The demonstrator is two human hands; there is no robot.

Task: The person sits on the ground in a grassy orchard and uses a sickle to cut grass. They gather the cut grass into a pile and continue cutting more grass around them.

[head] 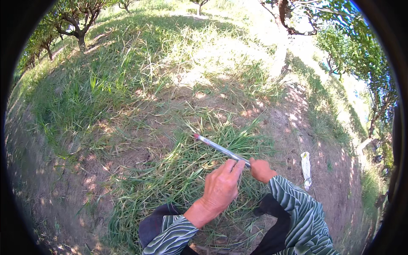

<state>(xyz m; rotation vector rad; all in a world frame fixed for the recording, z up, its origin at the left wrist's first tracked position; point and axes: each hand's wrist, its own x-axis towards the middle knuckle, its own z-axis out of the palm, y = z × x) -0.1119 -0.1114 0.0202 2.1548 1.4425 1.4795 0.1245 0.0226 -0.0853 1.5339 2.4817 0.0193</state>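
A slim, silvery rod (223, 150) with a reddish far end slants up and left from my hands over a heap of cut grass (165, 178). My right hand (262, 170) is closed around the rod's near end. Beside it, my left hand (221, 185) has its fingers bent, with the fingertips against or just in front of the rod. Whether the left fingers grip it is not visible. Long green blades of the grass lie loose beneath both hands and around my dark-clad legs (271, 220).
A crumpled white item (306, 170), perhaps a plastic bag, lies on bare soil (331, 191) to the right. Taller standing grass (95, 86) grows ahead and left. Trees rise at the back left (79, 28) and right (282, 16), some with low branches.
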